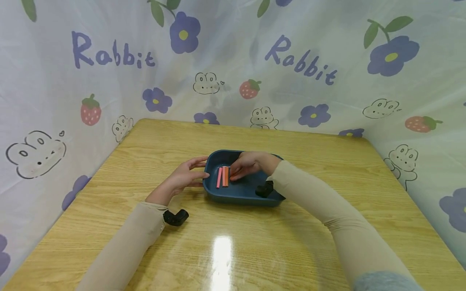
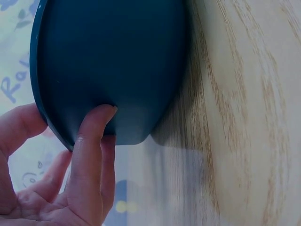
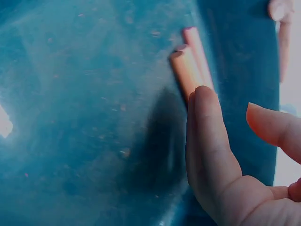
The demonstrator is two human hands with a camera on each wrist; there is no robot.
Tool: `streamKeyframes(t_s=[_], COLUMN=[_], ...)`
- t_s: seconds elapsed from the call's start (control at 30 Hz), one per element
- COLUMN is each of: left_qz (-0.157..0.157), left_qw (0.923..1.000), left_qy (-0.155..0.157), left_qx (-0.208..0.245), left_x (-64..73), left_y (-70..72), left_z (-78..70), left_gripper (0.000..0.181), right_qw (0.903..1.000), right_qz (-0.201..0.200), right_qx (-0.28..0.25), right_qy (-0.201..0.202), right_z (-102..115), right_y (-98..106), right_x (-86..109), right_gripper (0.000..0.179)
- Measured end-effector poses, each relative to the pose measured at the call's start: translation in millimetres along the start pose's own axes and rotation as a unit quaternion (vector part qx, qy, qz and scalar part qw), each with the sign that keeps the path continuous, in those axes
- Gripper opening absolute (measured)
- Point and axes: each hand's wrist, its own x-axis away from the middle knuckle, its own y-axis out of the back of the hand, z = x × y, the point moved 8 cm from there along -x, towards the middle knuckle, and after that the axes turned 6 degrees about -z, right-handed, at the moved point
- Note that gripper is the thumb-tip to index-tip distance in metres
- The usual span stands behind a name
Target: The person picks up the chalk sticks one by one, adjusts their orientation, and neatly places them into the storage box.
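Observation:
A dark blue plastic basin (image 1: 240, 199) stands on the wooden table. Inside, near its left end, lie a pink chalk stick (image 1: 219, 178) and an orange chalk stick (image 1: 227, 178), side by side with another pinkish one between them. My left hand (image 1: 185, 176) is at the basin's left end, fingers spread and touching its outer wall and rim. My right hand (image 1: 251, 165) reaches down into the basin beside the orange stick. In the right wrist view its straight fingers (image 3: 209, 127) overlap the sticks' near ends, while the thumb (image 3: 270, 123) stands apart from them.
The wooden table (image 1: 145, 141) extends around the basin on all sides. Behind it and at both sides hangs a white cloth (image 1: 233, 48) printed with flowers, rabbits and strawberries. Black wrist cameras sit on both wrists, the right one (image 1: 264, 189) over the basin.

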Motion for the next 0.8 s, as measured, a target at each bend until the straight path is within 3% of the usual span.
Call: streamKeyframes(t_s=[0.23,0.53,0.8], left_qz=[-0.001,0.001,0.001], left_qw=[1.0000,1.0000,1.0000], left_qy=[0.003,-0.001,-0.001], left_qx=[-0.004,-0.005,-0.006], left_x=[-1.9,-0.6,-1.3], left_y=[0.1,-0.8,-0.6], left_z=[1.7,0.5,1.5], left_gripper=[0.066,0.067,0.066], right_qw=[0.9992,0.9956,0.9917], right_qz=[0.023,0.043,0.052], right_qx=[-0.018,-0.020,-0.004], right_qy=[0.028,0.081,0.117], right_z=[9,17,8], right_y=[5,18,34], right_x=[17.6,48.1,73.9], right_gripper=[0.052,0.053,0.053])
